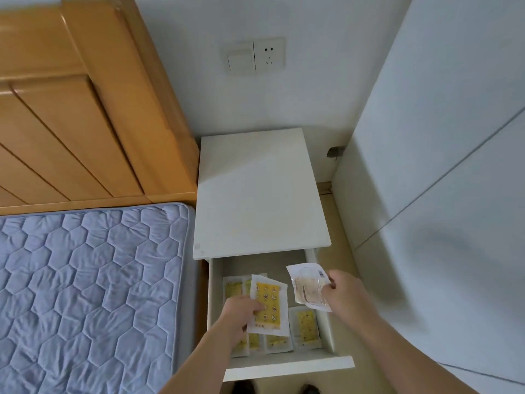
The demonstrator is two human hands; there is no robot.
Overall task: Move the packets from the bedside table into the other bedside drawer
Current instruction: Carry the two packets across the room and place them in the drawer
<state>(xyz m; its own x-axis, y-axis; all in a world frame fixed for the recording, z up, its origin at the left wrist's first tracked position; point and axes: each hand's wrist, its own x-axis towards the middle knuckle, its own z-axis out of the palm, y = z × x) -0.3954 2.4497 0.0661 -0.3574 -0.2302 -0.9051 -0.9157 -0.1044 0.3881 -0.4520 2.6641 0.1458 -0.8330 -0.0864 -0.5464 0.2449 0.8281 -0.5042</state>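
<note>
Yellow packets (pixel 277 334) are already laid in the open drawer (pixel 289 365); two more are pinched, one per hand, left hand (pixel 241 311), right hand (pixel 342 291), not dropped yet.

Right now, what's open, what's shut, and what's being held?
Drawer: pulled open, yellow packets lying inside.
Left hand: holding a yellow packet over the drawer.
Right hand: holding a pale packet over the drawer.
Bedside table top: bare.
Wall socket: nothing plugged in.
</note>
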